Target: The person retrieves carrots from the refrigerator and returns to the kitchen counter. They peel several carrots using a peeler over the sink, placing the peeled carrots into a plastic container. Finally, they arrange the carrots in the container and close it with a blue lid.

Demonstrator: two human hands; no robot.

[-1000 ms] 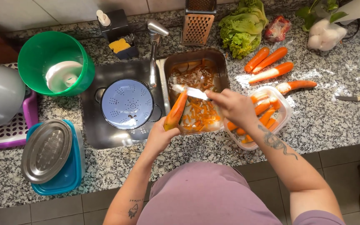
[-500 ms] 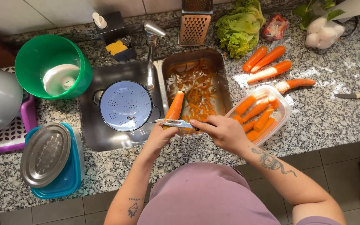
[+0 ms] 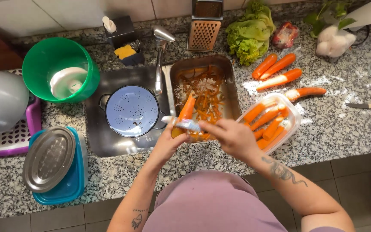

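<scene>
Peeling a carrot over the peel-filled sink tray: left hand gripping its base, right hand clamped on the peeler. Peeled carrots filling the plastic tub; four unpeeled carrots waiting on the counter.

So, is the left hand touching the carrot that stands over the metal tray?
Touching. The head view shows the left hand wrapped around the lower end of the carrot, with no gap between them.

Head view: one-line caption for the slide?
Left hand holds carrot over metal tray; right hand draws peeler across it.
</scene>
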